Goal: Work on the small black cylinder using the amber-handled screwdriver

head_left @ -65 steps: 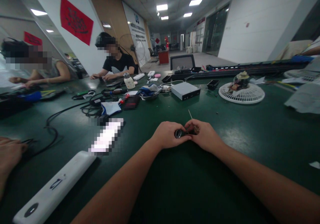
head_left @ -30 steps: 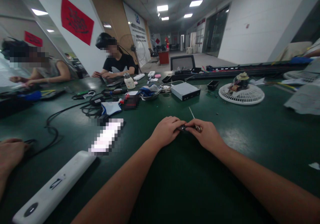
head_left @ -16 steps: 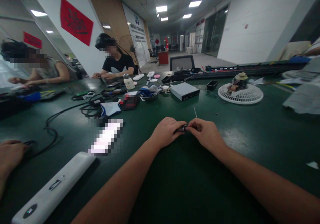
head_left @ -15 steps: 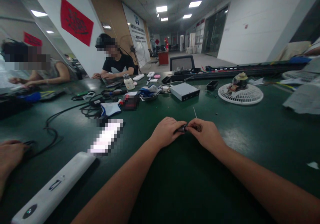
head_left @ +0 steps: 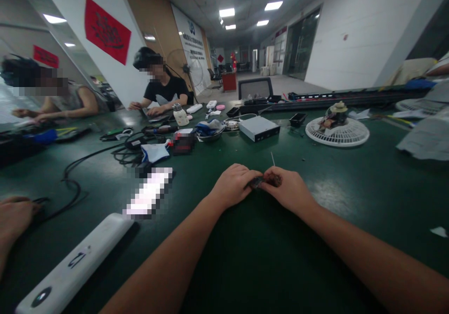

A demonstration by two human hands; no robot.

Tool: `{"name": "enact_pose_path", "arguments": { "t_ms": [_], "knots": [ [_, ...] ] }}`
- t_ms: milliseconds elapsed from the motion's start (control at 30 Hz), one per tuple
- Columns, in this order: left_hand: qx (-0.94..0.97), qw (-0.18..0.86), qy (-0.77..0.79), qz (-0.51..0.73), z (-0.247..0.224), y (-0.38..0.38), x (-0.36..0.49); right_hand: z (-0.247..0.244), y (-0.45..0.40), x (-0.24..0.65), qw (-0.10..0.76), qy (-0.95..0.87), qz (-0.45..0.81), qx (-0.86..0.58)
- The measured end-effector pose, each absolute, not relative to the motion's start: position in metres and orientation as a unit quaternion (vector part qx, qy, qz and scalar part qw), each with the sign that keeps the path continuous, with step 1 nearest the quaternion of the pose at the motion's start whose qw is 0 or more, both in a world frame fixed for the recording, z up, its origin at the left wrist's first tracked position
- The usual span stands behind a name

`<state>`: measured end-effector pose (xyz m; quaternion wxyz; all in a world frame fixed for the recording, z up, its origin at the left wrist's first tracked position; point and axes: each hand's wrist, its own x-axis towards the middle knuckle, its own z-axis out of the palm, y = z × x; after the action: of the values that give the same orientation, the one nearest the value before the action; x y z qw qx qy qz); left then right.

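Both hands meet above the green table, fingertips nearly touching. My left hand is closed around a small dark grey part, most of it covered by the fingers. My right hand is closed on a small copper-brown part, which shows in the curl of the fingers. A thin pale rod sticks up past the right fingers; whether it belongs to the brown part I cannot tell. The dark part reaches the right fingertips, and the exact contact between the two parts is hidden.
Ahead lie a silver box-shaped drive and a white fan grille with a motor on it. On the left are a white elongated device, a lit phone and black cables. Another person's hand rests at the left edge.
The dark part has turned slightly between my fingers, and the right fingers have shifted a little around the brown part. The arms stay almost where they were.
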<state>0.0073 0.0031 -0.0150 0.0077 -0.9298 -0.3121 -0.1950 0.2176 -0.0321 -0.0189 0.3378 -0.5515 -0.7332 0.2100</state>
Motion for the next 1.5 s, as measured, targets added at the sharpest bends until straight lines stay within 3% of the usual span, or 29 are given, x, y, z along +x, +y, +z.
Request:
{"name": "enact_pose_path", "arguments": {
  "t_ms": [300, 600, 800, 1200, 1500],
  "knots": [
    [-0.898, 0.019, -0.375, -0.227, -0.015, -0.001, 0.012, -0.019, -0.033, 0.216, 0.367, -0.729, 0.195, -0.543],
    [-0.812, 0.036, -0.517, -0.269, -0.018, 0.007, 0.007, -0.012, -0.044, 0.22, 0.484, -0.77, 0.21, -0.357],
    [-0.813, 0.039, -0.522, -0.256, -0.017, 0.006, 0.008, -0.009, -0.046, 0.219, 0.476, -0.793, 0.224, -0.309],
    [-0.831, 0.05, -0.49, -0.261, -0.015, 0.004, 0.01, -0.013, -0.045, 0.218, 0.446, -0.789, 0.252, -0.338],
    [-0.845, 0.053, -0.473, -0.245, -0.016, 0.006, 0.009, -0.011, -0.044, 0.216, 0.469, -0.763, 0.248, -0.368]
  ]
}}
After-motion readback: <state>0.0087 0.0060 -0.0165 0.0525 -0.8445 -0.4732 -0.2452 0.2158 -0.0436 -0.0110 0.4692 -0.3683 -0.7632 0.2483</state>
